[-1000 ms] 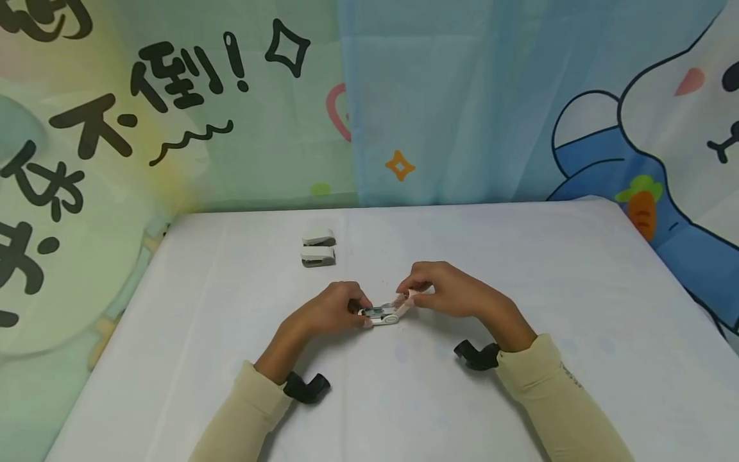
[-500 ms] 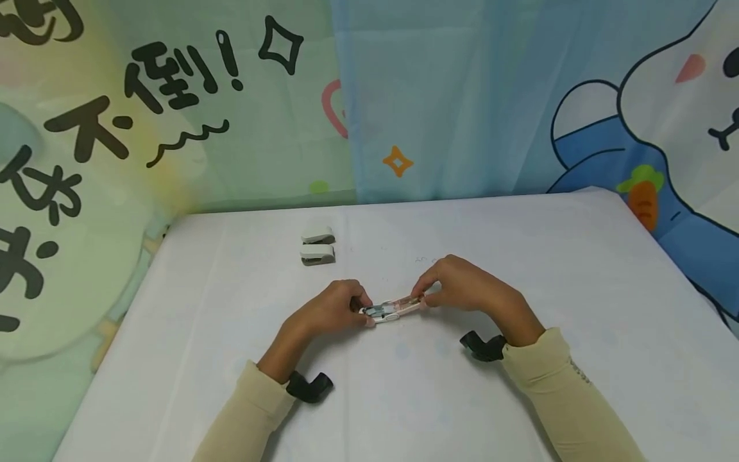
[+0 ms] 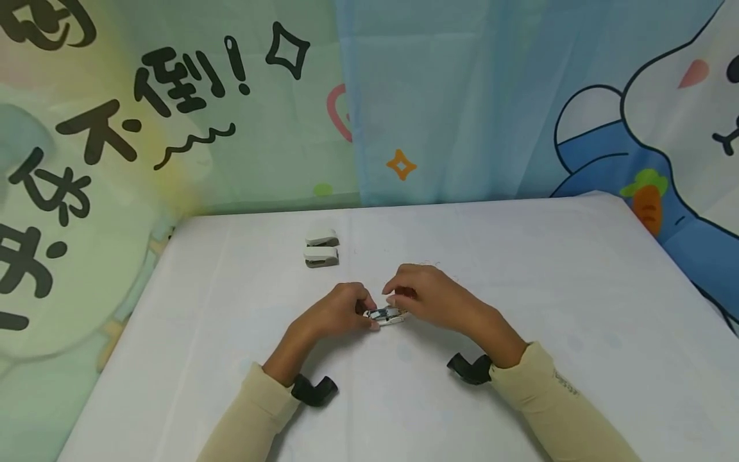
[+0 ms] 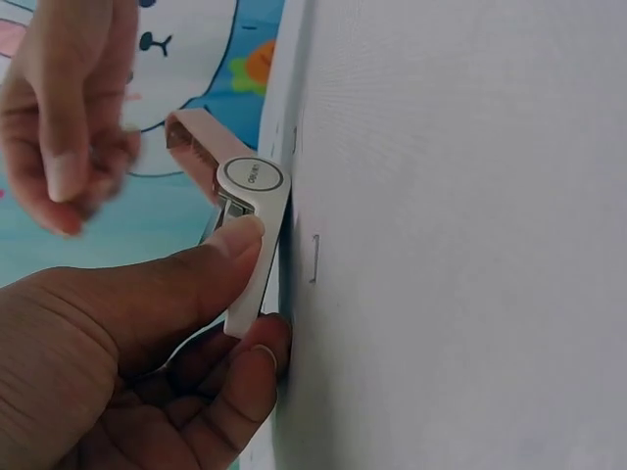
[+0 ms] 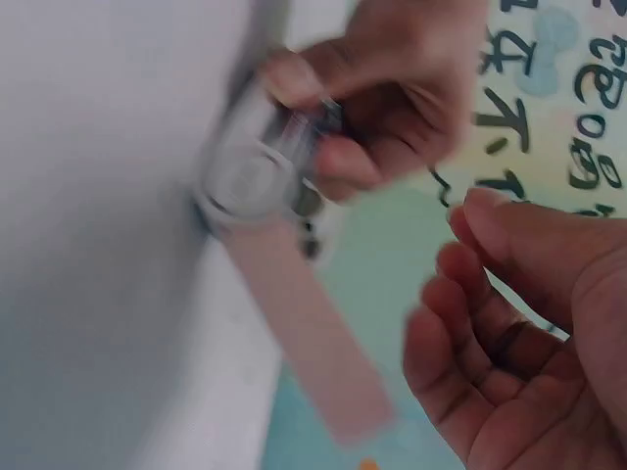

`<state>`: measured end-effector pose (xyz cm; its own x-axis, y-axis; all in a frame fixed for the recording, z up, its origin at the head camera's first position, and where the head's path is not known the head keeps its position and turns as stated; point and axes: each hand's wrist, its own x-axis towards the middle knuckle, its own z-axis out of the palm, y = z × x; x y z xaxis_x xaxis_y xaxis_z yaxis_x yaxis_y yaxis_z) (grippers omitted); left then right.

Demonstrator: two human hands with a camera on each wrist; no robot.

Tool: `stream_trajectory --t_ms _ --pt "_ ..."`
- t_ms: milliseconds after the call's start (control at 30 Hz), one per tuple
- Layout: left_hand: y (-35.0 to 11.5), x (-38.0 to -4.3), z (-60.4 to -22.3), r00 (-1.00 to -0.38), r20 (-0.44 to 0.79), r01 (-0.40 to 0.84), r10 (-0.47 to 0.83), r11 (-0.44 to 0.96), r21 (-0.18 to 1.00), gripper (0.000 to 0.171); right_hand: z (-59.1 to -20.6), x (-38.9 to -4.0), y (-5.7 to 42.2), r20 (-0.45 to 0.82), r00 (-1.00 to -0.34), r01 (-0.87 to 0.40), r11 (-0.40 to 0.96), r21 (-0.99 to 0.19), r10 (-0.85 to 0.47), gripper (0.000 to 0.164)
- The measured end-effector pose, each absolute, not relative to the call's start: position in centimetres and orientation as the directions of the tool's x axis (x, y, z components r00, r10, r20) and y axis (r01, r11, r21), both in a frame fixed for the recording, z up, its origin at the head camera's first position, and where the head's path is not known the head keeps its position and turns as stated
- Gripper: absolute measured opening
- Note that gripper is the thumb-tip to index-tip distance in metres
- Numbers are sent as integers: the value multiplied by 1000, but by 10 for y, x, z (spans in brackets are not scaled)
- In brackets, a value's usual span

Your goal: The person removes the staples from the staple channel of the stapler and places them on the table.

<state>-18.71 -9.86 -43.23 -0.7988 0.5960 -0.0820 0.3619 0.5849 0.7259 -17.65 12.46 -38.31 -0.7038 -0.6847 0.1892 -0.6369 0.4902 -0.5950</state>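
Near the middle of the tabletop (image 3: 416, 398), the left hand (image 3: 340, 311) pinches a white-and-pink stapler (image 4: 257, 211), its pink arm swung out; the right hand (image 3: 430, 295), just beside, grips nothing, fingers loosely bent. Two pale staplers (image 3: 321, 253) sit farther back.

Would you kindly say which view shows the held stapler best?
The left wrist view: the stapler and its pink arm look sharpest. The head view shows it small, partly covered; the right wrist view, blurred.
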Motion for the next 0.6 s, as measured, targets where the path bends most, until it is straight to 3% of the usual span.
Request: stream_trajectory --t_ms 233,600 --pt "-98 -186 -432 -799 -91 350 594 583 734 20 -399 -177 114 98 -695 -600 498 -626 -713 12" --pt "-97 -186 -430 -800 -99 360 592 605 710 17 -407 -176 102 71 -697 -652 590 -476 -714 7"
